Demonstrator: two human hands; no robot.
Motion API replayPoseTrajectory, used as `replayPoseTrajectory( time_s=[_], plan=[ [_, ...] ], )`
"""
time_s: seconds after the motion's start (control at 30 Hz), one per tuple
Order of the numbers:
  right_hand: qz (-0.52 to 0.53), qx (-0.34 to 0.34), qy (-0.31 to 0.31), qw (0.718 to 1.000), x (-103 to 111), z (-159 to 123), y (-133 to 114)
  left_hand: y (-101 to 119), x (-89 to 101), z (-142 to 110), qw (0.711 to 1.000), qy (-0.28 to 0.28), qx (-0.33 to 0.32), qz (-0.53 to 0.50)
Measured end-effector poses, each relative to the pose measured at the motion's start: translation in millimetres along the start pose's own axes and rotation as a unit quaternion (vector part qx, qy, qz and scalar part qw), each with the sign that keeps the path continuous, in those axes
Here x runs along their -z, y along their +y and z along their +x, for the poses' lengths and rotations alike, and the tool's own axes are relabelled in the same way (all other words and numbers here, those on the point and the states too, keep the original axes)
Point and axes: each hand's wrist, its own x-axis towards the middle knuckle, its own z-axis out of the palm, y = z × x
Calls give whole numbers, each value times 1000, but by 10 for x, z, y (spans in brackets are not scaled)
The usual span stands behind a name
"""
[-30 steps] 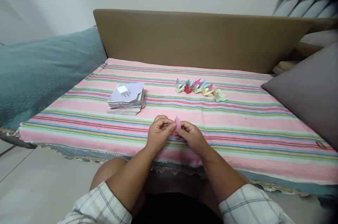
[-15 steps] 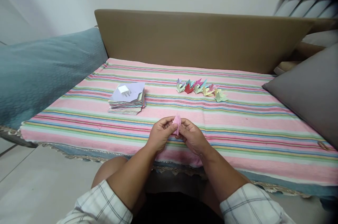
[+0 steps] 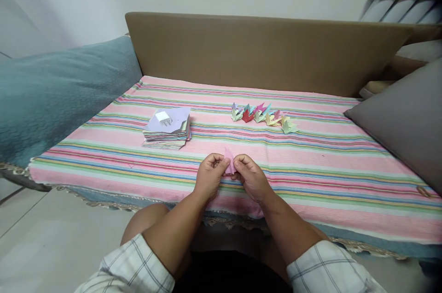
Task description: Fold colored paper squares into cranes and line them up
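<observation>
A small piece of folded pink paper (image 3: 229,162) is held between my two hands above the striped cloth. My left hand (image 3: 210,174) pinches its left side, thumb on the near face. My right hand (image 3: 251,177) pinches the right edge between thumb and index finger. Fingers cover parts of the folds. Beyond my hands, to the right, two rows of folded paper cranes (image 3: 259,116) in several colours rest on the cloth. To the left lies a stack of coloured paper sheets (image 3: 166,138), with a white plug adapter (image 3: 163,118) on top.
A pink striped cloth (image 3: 311,145) covers the seat, with a brown backrest board (image 3: 262,51) behind it. A blue-covered armrest (image 3: 65,81) bounds the left, a grey cushion (image 3: 404,118) the right. A small brown ring-like object (image 3: 423,191) lies near the right edge.
The pink paper has turned, showing a broader, flatter face, and its tip now leans left. My right fingers have shifted slightly along its right edge. The cranes and stack stay put.
</observation>
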Motion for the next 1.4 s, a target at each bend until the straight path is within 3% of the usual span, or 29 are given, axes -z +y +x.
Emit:
replayPoseTrajectory(
  time_s=[0.33, 0.6, 0.87, 1.1, 1.4],
  plan=[
    [-21, -11, 47, 999, 0, 13, -10, -34, 13, 16, 1000, -4, 30, -4],
    [32, -50, 31, 998, -24, 4, -78, 2, 2, 26, 996, -5, 71, -57],
    [-3, -34, 19, 999, -5, 1, -56, -5, 4, 16, 998, -1, 63, -27],
    [-48, -1, 22, 999, 20, 18, -29, 67, -4, -6, 991, -9, 117, -58],
    [-8, -18, -21, 1000, 25, 12, -32, 85, -11, -13, 989, -8, 135, -55]
  ],
)
